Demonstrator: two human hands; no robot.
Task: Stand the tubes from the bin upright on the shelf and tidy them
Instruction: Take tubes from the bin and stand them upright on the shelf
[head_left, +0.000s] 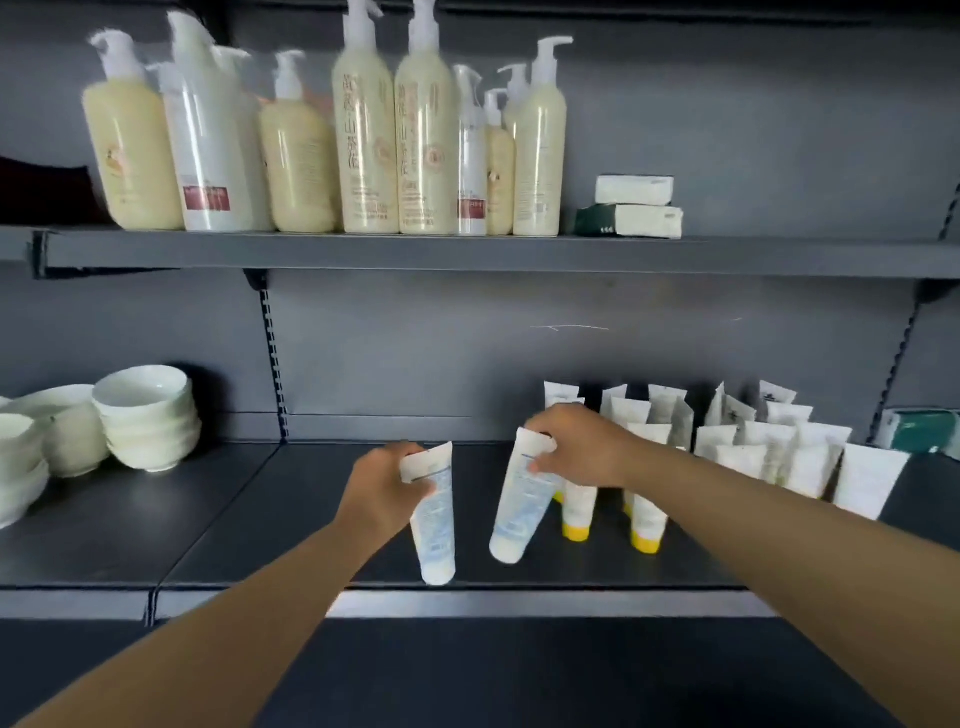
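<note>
left hand (382, 480) fingers clamped on a white tube (436, 525), cap down on the shelf (260, 519). right hand (582, 447) pinches a tilted tube (519, 509) beside yellow-capped tubes (576, 514).

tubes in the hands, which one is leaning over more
The tube in the right hand, the right-hand tube: its cap end kicks out to the left, while the left-hand tube, held by the left hand, hangs nearly straight up and down.

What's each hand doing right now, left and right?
Left hand: grips the crimped top of a white-capped tube, cap down.
Right hand: pinches the top of a second white-capped tube, tilted, cap down.
</note>
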